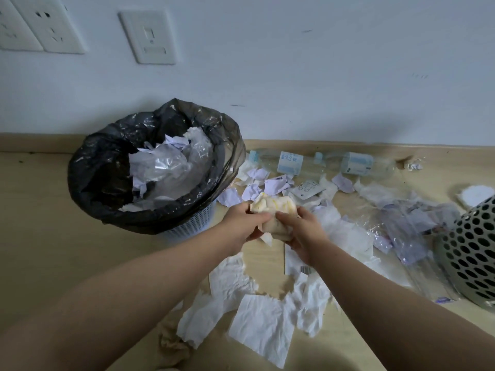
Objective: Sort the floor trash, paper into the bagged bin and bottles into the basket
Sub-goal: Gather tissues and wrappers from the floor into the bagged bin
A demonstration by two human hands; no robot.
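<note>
Tissue sheets (261, 326) litter near floor. Left hand (247, 223) and right hand (304, 232), grips clamped on one crumpled paper wad (273, 206), just right of bagged bin (88, 180); left hand nearer.

Black bin bag (101, 167), white-and-lilac paper scraps (273, 187)

Not much to read here tbh. The clear bottle (267, 160) lying at about 2 o'clock from the middle of the view has a white label (290, 162) with blue capitals stacked in lines; I only catch the starts: "BO", "JO", "FO". The second bottle (383, 167), further out at 3 o'clock, has a pale label (357, 163) that's too blurry. A white tag (308, 189), close in at 3 o'clock, has dark print I can't make out. A white slip (292, 263) at 5 o'clock shows a barcode (305, 269), digits too small.
</note>
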